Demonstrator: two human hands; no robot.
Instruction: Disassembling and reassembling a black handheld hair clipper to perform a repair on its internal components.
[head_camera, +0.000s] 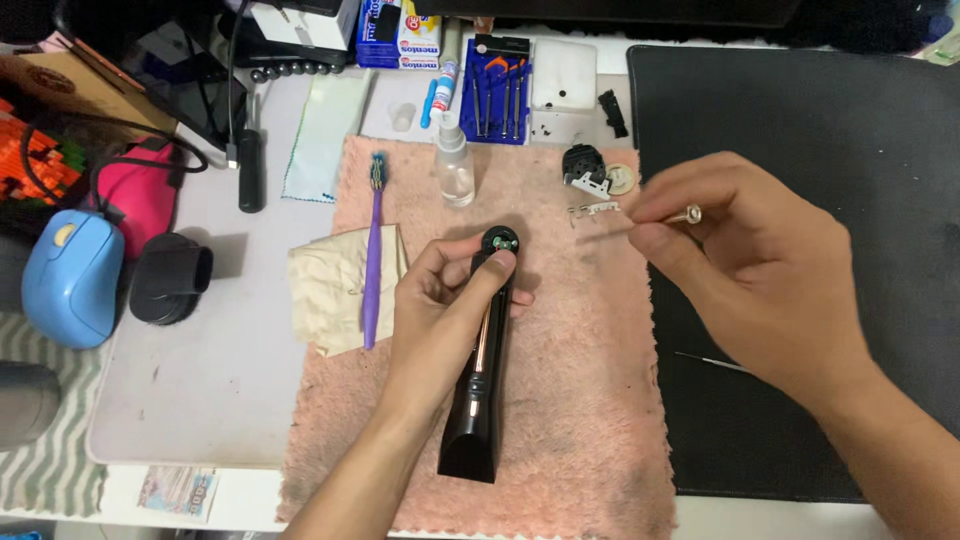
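Left hand was wrapped around the long black trimmer body on the pink fuzzy towel (open end up, probably for access), right hand fingertips pinching a small silvery part.

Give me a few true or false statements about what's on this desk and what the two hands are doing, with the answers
1. The left hand grips a black handheld device over the pink towel. True.
2. The purple toothbrush lies right of the device. False: it lies to its left, partly on a beige cloth.
3. The right hand pinches a small part near the metal pieces on the towel. True.
4. The blue mouse sits on the black mat. False: it is at the far left, the mat on the right.
5. A clear spray bottle stands at the towel's far edge. True.
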